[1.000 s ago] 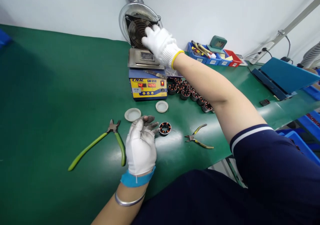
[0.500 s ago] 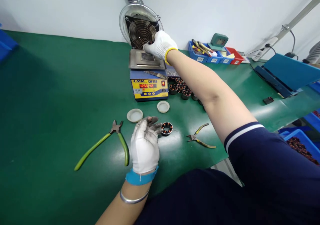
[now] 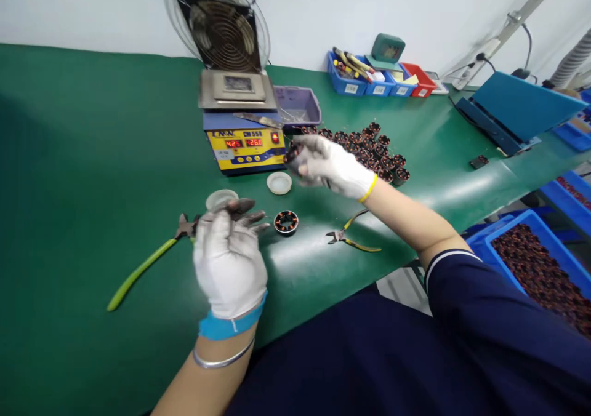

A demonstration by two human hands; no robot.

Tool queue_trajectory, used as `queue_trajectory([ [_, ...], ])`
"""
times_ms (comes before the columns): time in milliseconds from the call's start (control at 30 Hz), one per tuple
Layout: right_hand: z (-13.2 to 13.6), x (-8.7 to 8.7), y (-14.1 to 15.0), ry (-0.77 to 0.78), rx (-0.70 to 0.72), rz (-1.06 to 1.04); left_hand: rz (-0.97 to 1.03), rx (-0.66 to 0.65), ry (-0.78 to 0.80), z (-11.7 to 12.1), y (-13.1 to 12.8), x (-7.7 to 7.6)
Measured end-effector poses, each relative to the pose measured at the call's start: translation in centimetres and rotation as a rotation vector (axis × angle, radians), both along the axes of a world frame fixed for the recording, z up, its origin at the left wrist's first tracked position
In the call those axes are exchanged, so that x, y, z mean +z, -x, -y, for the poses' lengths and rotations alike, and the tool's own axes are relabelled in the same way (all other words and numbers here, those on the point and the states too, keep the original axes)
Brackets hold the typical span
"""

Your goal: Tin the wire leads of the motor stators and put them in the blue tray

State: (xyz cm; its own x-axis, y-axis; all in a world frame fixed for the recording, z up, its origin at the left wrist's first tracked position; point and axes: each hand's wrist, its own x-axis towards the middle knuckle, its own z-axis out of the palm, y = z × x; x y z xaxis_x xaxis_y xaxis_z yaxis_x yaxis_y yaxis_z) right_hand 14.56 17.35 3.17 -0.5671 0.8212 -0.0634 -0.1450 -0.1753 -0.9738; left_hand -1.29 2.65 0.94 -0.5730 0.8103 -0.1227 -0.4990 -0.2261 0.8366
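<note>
My right hand (image 3: 335,165), in a white glove, grips a small dark motor stator (image 3: 293,155), blurred, in front of the solder pot (image 3: 244,168). My left hand (image 3: 231,262), gloved with blackened fingertips, is turned palm up over the bench, its fingers apart and nothing visible in them. Just right of its fingertips stands another stator (image 3: 286,225) with copper windings and a pale rim. One shallow white dish (image 3: 279,183) lies between that stator and the pot; a second dish (image 3: 222,198) is partly hidden behind my left fingers. Green-handled cutters (image 3: 146,271) lie left of my left hand.
Small yellow-handled cutters (image 3: 353,237) lie at right. Several stators (image 3: 364,151) stand behind my right hand, near a purple tray (image 3: 302,99). Farther back are blue bins (image 3: 346,85) and a red bin (image 3: 420,82). A filled blue crate (image 3: 498,268) is below the bench edge.
My right hand has come away from the top of the solder pot, down and toward me, now with a stator in it. The view has shifted; my left hand keeps its pose.
</note>
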Motion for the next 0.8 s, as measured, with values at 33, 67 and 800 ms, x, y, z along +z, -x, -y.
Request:
queue_trajectory([
  [33, 1.6, -1.2, -0.8, 0.047, -0.014, -0.015, -0.083, 0.026, -0.014, 0.2, 0.0, 0.1],
  [67, 2.8, -2.2, -1.5, 0.094, -0.033, -0.016, -0.167, 0.044, -0.026, 0.4, 0.0, 0.2],
  [800, 5.9, -2.8, -3.9, 0.710, -0.020, -0.204, -1.817, -0.174, 0.320, 2.9, -4.2, -3.7],
])
